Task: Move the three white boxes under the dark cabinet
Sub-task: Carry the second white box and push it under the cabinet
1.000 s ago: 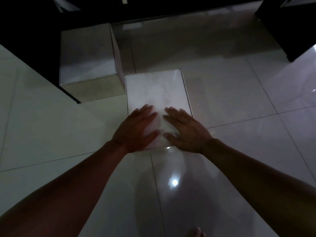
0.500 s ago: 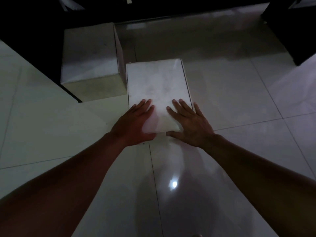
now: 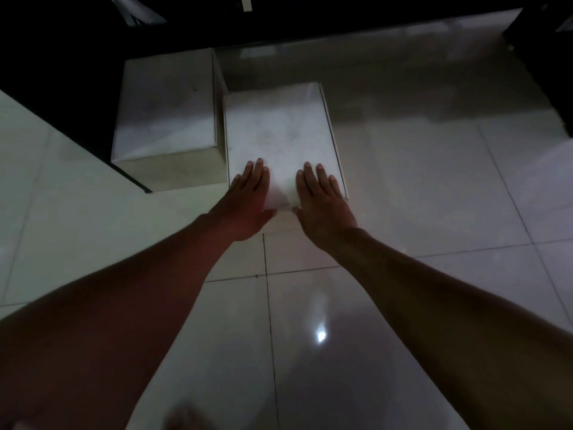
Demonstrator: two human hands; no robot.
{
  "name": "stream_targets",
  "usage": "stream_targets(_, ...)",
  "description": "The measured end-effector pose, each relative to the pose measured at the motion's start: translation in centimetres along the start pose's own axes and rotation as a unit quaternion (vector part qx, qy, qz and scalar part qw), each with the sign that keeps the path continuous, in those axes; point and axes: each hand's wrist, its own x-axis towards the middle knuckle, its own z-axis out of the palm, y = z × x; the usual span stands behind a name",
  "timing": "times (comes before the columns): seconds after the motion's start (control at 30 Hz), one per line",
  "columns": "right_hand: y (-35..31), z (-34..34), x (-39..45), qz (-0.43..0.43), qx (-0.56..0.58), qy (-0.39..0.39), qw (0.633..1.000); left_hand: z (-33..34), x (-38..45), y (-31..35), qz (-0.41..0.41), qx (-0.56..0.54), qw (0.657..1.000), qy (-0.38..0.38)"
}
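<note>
A flat white box (image 3: 280, 135) is seen on the tiled floor (image 3: 434, 187), its far end lying in the shadow below the dark cabinet (image 3: 341, 13). Its near end is covered by both hands. The left hand (image 3: 245, 203) is laid flat with its fingers (image 3: 255, 172) straight and close together, nothing being gripped. The right hand (image 3: 322, 206) is placed likewise, palm down, fingers extended and slightly spread. A taller white box (image 3: 167, 110) is set just beside the flat one, on its left, partly under the cabinet's edge. A bright reflection (image 3: 321, 336) is seen on the floor between the forearms.
</note>
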Motion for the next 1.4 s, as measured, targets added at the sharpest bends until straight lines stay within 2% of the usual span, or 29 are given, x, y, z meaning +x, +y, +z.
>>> stream_targets(0.2, 0.9, 0.2, 4.5, -0.008, -0.018, 0.028, 0.999, -0.8, 3.6, -2.7, 0.004, 0.003, 0.999, 0.032)
stream_targets(0.47, 0.3, 0.6, 9.3, 0.030, -0.027, 0.057, 0.998, -1.3, 7.2, -4.6, -0.005, -0.033, 0.995, 0.092)
stream_targets(0.67, 0.5, 0.6, 11.7, 0.032, -0.015, 0.061, 0.997, -1.8, 8.9, -5.7, -0.011, -0.029, 0.995, 0.098)
stream_targets(1.07, 0.2, 0.7, 12.9, 0.035, -0.027, 0.066, 0.997, -0.5, 9.0, -5.6, -0.023, -0.009, 0.987, 0.158)
stream_targets(1.4, 0.1, 0.4, 13.3, 0.033, -0.022, 0.059, 0.997, -0.3, 9.2, -5.7, -0.016, 0.003, 0.984, 0.177)
